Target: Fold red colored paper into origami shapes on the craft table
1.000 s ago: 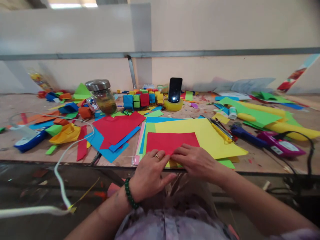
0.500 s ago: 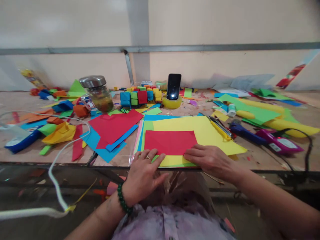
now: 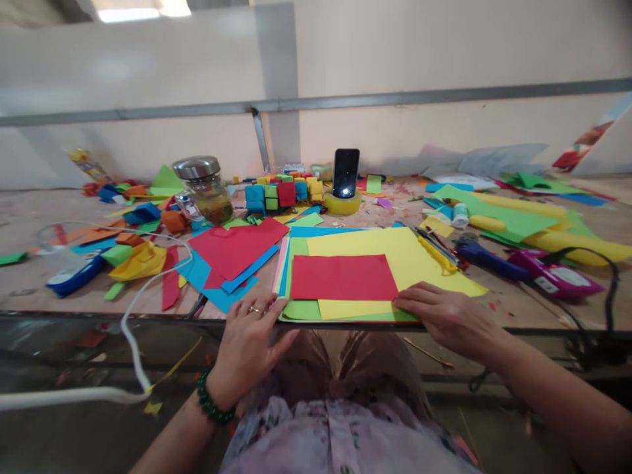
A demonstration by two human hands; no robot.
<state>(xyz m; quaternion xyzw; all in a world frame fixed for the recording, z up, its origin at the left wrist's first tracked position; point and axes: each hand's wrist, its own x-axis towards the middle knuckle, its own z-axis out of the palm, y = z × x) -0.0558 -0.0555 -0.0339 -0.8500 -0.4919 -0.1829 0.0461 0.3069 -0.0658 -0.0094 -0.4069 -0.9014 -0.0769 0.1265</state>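
Note:
A red paper sheet (image 3: 343, 277), apparently folded, lies on a larger yellow sheet (image 3: 434, 273) atop a stack of coloured paper at the table's front edge. At the stack's lower left corner, my left hand (image 3: 254, 342) is open, fingers stretched out and thumb apart, beside the red sheet and holding nothing. My right hand (image 3: 447, 322) rests palm down at the red sheet's lower right corner. Its fingers lie flat and close together with the tips at that corner; the thumb is hidden.
Red and blue sheets (image 3: 241, 250) lie left of the stack. Behind stand a glass jar (image 3: 205, 191), folded paper blocks (image 3: 286, 194) and a phone (image 3: 345, 173) in a yellow holder. A yellow utility knife (image 3: 437, 253) and a purple-and-blue device (image 3: 557, 273) lie right. A white cable (image 3: 131, 336) hangs left.
My left hand has slid left off the red sheet to the stack's corner. My right hand has moved right along its lower edge to the corner. The view has tilted slightly.

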